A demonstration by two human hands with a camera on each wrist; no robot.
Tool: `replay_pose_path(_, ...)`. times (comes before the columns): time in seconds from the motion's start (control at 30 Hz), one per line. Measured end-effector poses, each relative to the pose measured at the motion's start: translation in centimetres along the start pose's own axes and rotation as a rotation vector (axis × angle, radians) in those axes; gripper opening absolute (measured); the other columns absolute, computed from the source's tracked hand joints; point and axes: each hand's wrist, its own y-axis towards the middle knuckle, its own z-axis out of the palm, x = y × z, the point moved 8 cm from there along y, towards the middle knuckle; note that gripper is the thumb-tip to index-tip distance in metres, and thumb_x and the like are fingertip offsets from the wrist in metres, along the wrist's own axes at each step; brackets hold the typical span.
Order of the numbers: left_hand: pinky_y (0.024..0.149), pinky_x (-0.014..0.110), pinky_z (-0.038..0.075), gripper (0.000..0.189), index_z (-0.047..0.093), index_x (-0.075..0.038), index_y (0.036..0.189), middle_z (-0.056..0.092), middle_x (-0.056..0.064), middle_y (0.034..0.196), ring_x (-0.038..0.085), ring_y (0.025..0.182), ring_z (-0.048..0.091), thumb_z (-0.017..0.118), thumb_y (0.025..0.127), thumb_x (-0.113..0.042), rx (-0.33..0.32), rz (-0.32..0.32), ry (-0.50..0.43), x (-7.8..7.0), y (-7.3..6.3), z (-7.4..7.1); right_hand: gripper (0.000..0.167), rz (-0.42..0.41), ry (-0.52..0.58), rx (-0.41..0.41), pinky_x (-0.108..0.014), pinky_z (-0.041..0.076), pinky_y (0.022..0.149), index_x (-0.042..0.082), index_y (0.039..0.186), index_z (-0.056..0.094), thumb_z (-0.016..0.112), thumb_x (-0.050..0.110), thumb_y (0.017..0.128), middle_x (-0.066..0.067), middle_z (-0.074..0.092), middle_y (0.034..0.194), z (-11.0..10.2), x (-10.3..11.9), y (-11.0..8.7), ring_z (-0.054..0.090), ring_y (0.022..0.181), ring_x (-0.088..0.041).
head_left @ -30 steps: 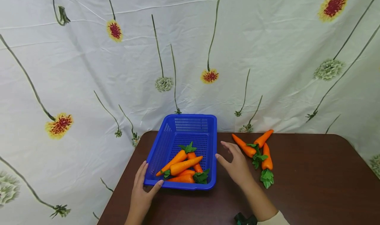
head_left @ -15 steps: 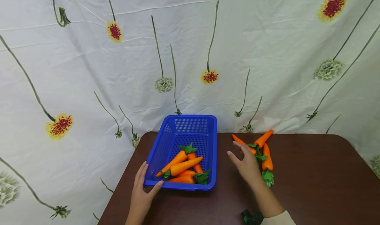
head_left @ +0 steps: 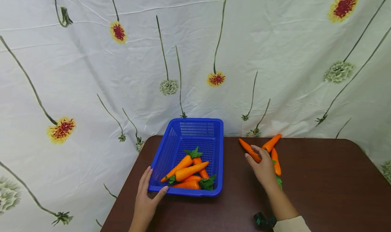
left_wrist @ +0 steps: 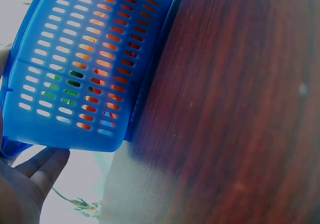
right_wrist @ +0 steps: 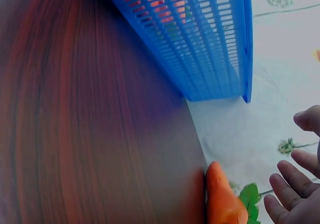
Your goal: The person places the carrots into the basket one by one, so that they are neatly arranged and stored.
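Observation:
A blue perforated plastic basket holds several orange carrots with green leaves in its near half. My left hand rests at its near-left corner, the fingers laid straight along the outer side and the thumb on the front rim. In the left wrist view, fingers touch the basket's end. To the right lie three carrots: one left, one behind and one right. Over their leafy ends hovers my right hand, fingers spread and nothing held; it hides most leaves.
The dark brown table extends to the right of the carrots. A white flowered cloth hangs directly behind its far edge. Near the right wrist shows a small black device.
My right hand has moved right, from beside the basket's right rim to above the carrots on the table. The left hand and the basket have stayed still.

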Motion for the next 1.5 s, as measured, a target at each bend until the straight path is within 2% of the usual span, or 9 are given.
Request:
replay_pose_path(0.13, 0.116, 0.066, 0.03, 0.087, 0.034, -0.024, 0.158, 0.025, 0.0, 0.167, 0.03, 0.15, 0.028, 0.081, 0.086, -0.033, -0.009, 0.023, -0.009, -0.2, -0.1, -0.1, 0.054, 0.008, -0.01, -0.007, -0.058, 0.037, 0.113, 0.006, 0.145, 0.051, 0.065, 0.031, 0.099, -0.018, 0.048, 0.149, -0.6, -0.4, 0.2, 0.043, 0.139, -0.037)
replay_pose_path(0.5, 0.116, 0.068, 0.029, 0.087, 0.033, -0.024, 0.159, 0.024, 0.001, 0.167, 0.031, 0.15, 0.028, 0.08, 0.087, -0.035, -0.006, 0.016, -0.002, -0.2, -0.1, -0.2, 0.052, 0.077, -0.037, 0.005, -0.057, 0.034, 0.115, 0.009, 0.147, 0.05, 0.063, 0.031, 0.101, -0.017, 0.044, 0.152, -1.3, -1.6, 0.7, 0.039, 0.143, -0.037)
replay_pose_path(0.93, 0.116, 0.068, 0.029, 0.087, 0.032, -0.025, 0.159, 0.024, 0.001, 0.168, 0.031, 0.149, 0.028, 0.08, 0.087, -0.037, -0.003, 0.014, -0.012, -0.4, -0.1, -0.2, 0.054, 0.102, -0.143, 0.033, -0.059, 0.039, 0.108, 0.006, 0.147, 0.048, 0.061, 0.029, 0.101, -0.025, 0.041, 0.149, -1.3, -3.1, 0.9, 0.042, 0.136, -0.043)
replay_pose_path(1.27, 0.115, 0.069, 0.03, 0.087, 0.03, -0.023, 0.16, 0.022, 0.003, 0.168, 0.034, 0.149, 0.029, 0.078, 0.088, -0.038, 0.011, 0.003, 0.008, -0.4, -0.1, -0.1, 0.052, 0.095, -0.232, 0.035, -0.059, 0.043, 0.101, 0.0, 0.143, 0.051, 0.064, 0.022, 0.098, -0.03, 0.042, 0.146, -1.0, -3.1, 1.3, 0.048, 0.128, -0.048)
replay_pose_path(1.5, 0.115, 0.069, 0.029, 0.088, 0.03, -0.024, 0.16, 0.022, 0.003, 0.168, 0.035, 0.149, 0.029, 0.078, 0.088, -0.039, 0.011, 0.001, 0.007, -0.4, -0.1, -0.1, 0.051, 0.092, -0.308, 0.054, -0.06, 0.043, 0.102, 0.0, 0.143, 0.052, 0.064, 0.02, 0.098, -0.031, 0.045, 0.145, -0.6, -3.4, 1.7, 0.049, 0.127, -0.049)
